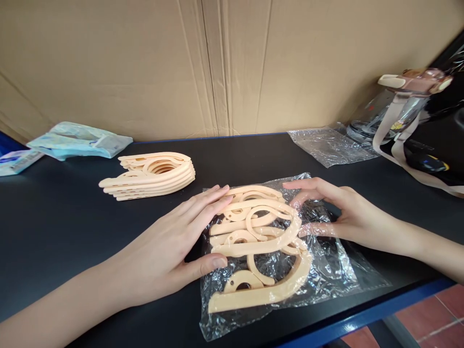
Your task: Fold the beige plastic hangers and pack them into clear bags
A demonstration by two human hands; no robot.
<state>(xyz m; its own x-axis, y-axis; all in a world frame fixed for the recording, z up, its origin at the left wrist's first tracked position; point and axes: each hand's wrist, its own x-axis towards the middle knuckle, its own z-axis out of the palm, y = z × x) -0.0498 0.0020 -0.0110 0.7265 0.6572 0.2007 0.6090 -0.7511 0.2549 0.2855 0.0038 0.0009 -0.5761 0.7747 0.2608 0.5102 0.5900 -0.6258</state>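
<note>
A clear plastic bag lies on the black table in front of me, with several beige folding hangers inside, overlapping one another. My left hand rests along the bag's left edge, fingers stretched out and thumb apart, touching the bag and the ends of the hangers. At the bag's right side, my right hand has its fingers curved and spread around the rounded ends of the hangers. Some of its fingertips look covered by the film; whether they are inside the bag I cannot tell. Behind my left hand sits a neat stack of matching hangers.
Blue-white soft packs lie at the back left. Another clear plastic bag lies flat at the back right, beside a strapped water bottle. Cardboard stands behind the table. The blue table edge runs along the lower right.
</note>
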